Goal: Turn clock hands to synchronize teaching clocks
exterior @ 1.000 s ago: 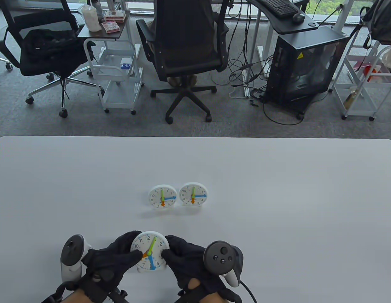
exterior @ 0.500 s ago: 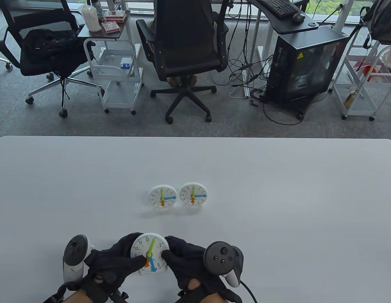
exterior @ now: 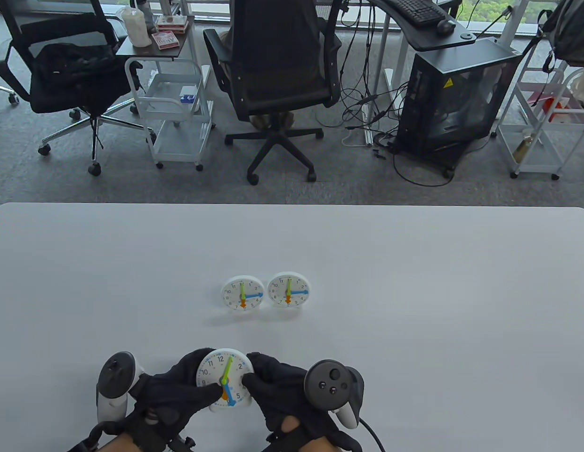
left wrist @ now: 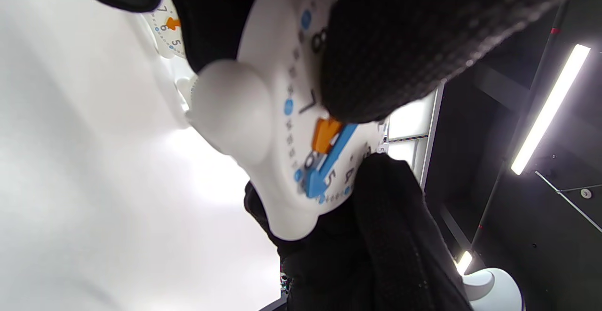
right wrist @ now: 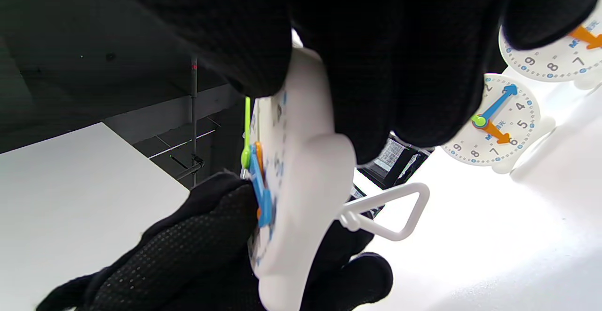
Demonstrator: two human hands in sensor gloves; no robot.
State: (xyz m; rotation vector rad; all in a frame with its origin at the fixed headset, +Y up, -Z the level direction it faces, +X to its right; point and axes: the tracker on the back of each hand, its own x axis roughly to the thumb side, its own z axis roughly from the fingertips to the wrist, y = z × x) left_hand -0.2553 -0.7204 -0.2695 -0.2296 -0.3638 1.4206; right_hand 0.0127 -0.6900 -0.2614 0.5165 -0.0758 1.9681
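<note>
The near teaching clock stands by the table's front edge, its green hand near 12, blue hand near 5 and orange hand pointing down near 6. My left hand holds its left side, and one fingertip presses on the face at the orange hand. My right hand grips the right rim. In the right wrist view the clock shows edge-on. Two reference clocks stand side by side mid-table, each with green up, blue right and orange down.
The white table stretches wide around the clocks. The near clock's wire stand sticks out behind it. Office chairs, trolleys and a computer case stand on the floor beyond the far edge.
The near clock's orange hand has swung from about 8 down to about 6 under my left fingertip. My left hand has shifted slightly right. The right hand has stayed on the rim.
</note>
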